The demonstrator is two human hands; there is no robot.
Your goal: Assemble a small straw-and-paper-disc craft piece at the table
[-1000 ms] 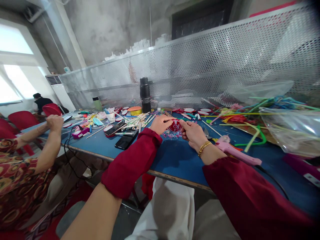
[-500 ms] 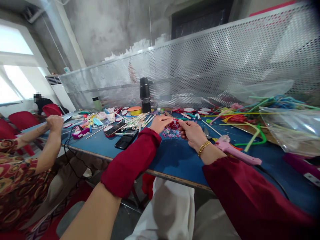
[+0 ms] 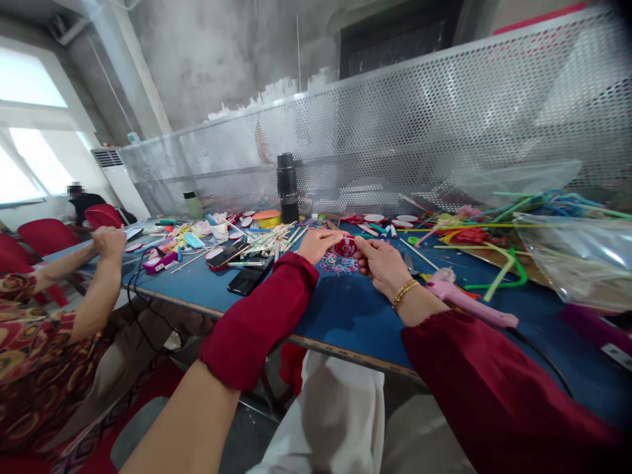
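A small round red disc (image 3: 345, 247) with white markings is held between both of my hands over the blue table (image 3: 340, 309). My left hand (image 3: 318, 244) pinches its left edge and my right hand (image 3: 381, 262), with a gold bracelet at the wrist, pinches its right edge. Under the disc lies a red and white patterned paper cut-out (image 3: 337, 264). Both of my arms wear dark red sleeves.
A pink glue gun (image 3: 464, 297) lies right of my right hand. Two phones (image 3: 244, 280), wooden sticks (image 3: 269, 238), a black flask (image 3: 287, 187), coloured straws (image 3: 494, 227) and plastic bags (image 3: 577, 257) crowd the table. A co-worker's hands (image 3: 106, 242) are at the left; a perforated metal screen (image 3: 395, 125) stands behind.
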